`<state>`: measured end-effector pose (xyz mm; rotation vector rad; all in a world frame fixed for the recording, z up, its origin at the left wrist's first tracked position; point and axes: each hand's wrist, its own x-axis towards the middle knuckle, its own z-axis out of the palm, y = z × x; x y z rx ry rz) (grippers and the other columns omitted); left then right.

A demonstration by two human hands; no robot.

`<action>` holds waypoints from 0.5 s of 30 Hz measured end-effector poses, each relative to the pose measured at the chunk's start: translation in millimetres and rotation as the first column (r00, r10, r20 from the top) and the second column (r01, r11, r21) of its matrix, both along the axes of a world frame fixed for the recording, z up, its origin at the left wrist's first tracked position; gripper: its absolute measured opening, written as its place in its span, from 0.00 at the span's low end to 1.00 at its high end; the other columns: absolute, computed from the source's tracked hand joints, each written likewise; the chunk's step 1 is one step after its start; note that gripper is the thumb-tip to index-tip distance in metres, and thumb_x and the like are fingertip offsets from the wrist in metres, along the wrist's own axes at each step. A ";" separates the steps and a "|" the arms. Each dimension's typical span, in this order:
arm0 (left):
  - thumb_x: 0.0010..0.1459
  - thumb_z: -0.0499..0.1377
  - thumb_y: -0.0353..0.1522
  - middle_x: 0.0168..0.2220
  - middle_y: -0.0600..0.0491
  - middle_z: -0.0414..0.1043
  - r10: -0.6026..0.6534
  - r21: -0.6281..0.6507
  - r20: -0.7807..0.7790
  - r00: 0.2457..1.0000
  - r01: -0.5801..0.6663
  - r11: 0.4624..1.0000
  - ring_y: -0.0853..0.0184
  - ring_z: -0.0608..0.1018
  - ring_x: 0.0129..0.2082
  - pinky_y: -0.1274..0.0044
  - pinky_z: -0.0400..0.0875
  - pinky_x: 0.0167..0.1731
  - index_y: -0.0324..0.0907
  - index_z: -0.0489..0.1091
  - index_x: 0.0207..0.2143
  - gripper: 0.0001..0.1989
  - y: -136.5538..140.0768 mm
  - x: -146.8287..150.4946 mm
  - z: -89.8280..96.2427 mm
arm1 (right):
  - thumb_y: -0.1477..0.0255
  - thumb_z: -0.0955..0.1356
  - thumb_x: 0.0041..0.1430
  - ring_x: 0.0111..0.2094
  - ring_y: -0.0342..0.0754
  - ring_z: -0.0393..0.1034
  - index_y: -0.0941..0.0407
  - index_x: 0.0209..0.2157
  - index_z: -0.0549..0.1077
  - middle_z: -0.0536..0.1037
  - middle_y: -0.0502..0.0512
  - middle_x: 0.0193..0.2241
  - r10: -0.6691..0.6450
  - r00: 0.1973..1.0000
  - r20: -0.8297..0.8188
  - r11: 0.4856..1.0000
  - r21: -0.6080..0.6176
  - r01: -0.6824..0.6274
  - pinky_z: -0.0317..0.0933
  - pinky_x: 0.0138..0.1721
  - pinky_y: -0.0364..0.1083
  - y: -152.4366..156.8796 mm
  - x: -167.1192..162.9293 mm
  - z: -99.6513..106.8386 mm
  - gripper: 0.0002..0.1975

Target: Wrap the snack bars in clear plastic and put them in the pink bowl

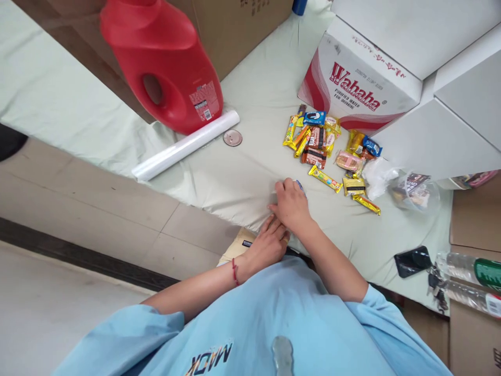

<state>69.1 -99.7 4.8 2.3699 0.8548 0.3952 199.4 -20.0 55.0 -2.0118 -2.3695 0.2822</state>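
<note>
My right hand (291, 202) rests on the covered table close to its front edge, fingers curled down. A bit of a blue-wrapped packet (299, 185) shows beyond its knuckles; the rest is hidden under the hand. Just below, my left hand (271, 241) lies at the table edge with fingers stretched out, their tips near the right hand's thumb. A red cord bracelet (235, 271) circles the left wrist. Ahead and to the right lie several wrapped snacks (315, 137) in a loose pile. Nearest the right hand is a yellow snack stick (324, 178).
A red detergent jug (176, 68), a white plastic-film roll (188, 146) and a round disc (233, 137) are at left. The Wahaha carton (352, 83) stands behind the snacks. At right are a clear tub (417, 196), phone (413, 261), keys (436, 282) and plastic bottles (465, 269).
</note>
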 end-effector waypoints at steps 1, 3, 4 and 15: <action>0.67 0.54 0.25 0.60 0.37 0.74 0.014 0.000 0.019 1.000 -0.014 1.000 0.49 0.65 0.71 0.48 0.58 0.71 0.39 0.79 0.48 0.14 -0.3 -6.5 2.0 | 0.72 0.74 0.62 0.47 0.61 0.65 0.55 0.47 0.72 0.72 0.65 0.46 -0.027 0.999 -0.029 1.000 0.013 0.028 0.66 0.46 0.56 0.9 5.3 -1.7 0.13; 0.66 0.55 0.25 0.62 0.37 0.73 0.063 -0.020 0.063 0.996 -0.062 0.998 0.48 0.63 0.73 0.49 0.60 0.70 0.39 0.80 0.44 0.13 1.0 -17.8 6.1 | 0.78 0.69 0.62 0.46 0.59 0.65 0.55 0.46 0.72 0.71 0.64 0.45 -0.091 0.990 -0.103 0.995 0.030 0.095 0.65 0.46 0.54 1.8 16.5 -3.7 0.11; 0.66 0.55 0.26 0.61 0.38 0.73 0.091 -0.048 0.099 0.991 -0.087 0.995 0.49 0.62 0.73 0.50 0.62 0.70 0.40 0.80 0.42 0.12 2.7 -22.2 8.1 | 0.80 0.67 0.62 0.46 0.58 0.65 0.55 0.45 0.72 0.71 0.64 0.45 -0.120 0.981 -0.153 0.991 0.043 0.127 0.65 0.47 0.54 1.1 22.7 -3.7 0.11; 0.65 0.59 0.54 0.59 0.41 0.75 0.755 -0.957 0.233 0.613 0.007 0.290 0.55 0.81 0.54 0.63 0.82 0.47 0.44 0.68 0.61 0.31 37.7 -9.5 34.6 | 0.54 0.76 0.54 0.37 0.50 0.75 0.51 0.46 0.73 0.80 0.54 0.39 -0.444 0.131 -0.887 0.882 -0.405 0.242 0.71 0.39 0.49 -56.2 80.1 -8.1 0.23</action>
